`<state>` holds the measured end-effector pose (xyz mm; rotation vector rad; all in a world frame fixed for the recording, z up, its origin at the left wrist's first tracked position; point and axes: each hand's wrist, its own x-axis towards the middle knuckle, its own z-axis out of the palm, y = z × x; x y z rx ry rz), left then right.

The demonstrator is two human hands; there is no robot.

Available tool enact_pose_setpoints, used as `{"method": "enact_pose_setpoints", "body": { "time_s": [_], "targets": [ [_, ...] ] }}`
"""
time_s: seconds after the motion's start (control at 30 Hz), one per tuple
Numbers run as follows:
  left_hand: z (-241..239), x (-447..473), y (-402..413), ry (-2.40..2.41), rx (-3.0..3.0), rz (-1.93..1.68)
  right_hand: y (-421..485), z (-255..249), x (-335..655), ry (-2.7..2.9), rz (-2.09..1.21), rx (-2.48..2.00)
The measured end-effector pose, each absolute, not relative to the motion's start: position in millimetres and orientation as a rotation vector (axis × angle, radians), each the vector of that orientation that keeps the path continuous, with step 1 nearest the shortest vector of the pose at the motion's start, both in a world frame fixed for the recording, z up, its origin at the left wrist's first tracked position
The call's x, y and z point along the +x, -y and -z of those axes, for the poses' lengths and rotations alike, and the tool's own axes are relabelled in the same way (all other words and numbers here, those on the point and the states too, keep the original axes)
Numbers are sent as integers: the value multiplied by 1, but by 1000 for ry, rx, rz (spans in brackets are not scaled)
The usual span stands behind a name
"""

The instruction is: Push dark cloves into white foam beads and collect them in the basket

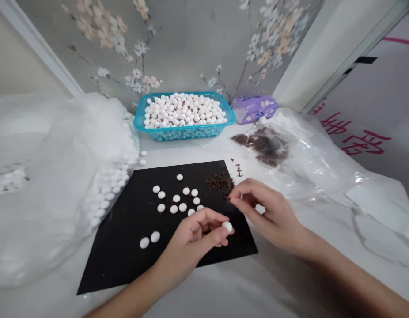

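Observation:
Between the fingertips of my left hand (pixel 198 234) is a small white ball (pixel 227 226), held above the right part of a black mat (pixel 125 256). My right hand (pixel 272 214) is closed in a pinch at the edge of a pile of small brown pieces (pixel 219 181). A small brown piece (pixel 228 199) shows at its fingertips, partly hidden. Several white balls (pixel 182 207) lie scattered on the mat, some with brown bits showing at their sides. My left hand partly covers the nearest of them.
A blue plastic basket (pixel 184 131) full of white balls with brown bits stands by the flowered wall. On the left bulges a large clear bag (pixel 58 176) of white balls. A clear bag (pixel 267 145) of brown pieces and a purple packet (pixel 255 108) are at the right.

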<state>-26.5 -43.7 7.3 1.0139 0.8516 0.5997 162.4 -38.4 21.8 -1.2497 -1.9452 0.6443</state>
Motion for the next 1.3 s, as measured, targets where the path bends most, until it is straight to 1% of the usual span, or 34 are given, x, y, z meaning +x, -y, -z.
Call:
{"method": "enact_pose_setpoints", "body": {
  "time_s": [0.1,0.23,0.77,1.0,1.3],
  "targets": [
    [-9,-26,43,-881,986,-650,48,-23,150,1967,-735,-1158],
    [-9,-26,42,-887,957,-684,51,-19,146,1981,-774,-1136],
    [-7,-27,42,-923,929,-762,50,-14,152,2060,-711,-1059],
    [-5,-28,42,-933,933,-766,52,-7,148,2031,-598,-1074],
    [-6,-27,41,-922,903,-789,52,-8,147,2054,-631,-1039]
  ]
}}
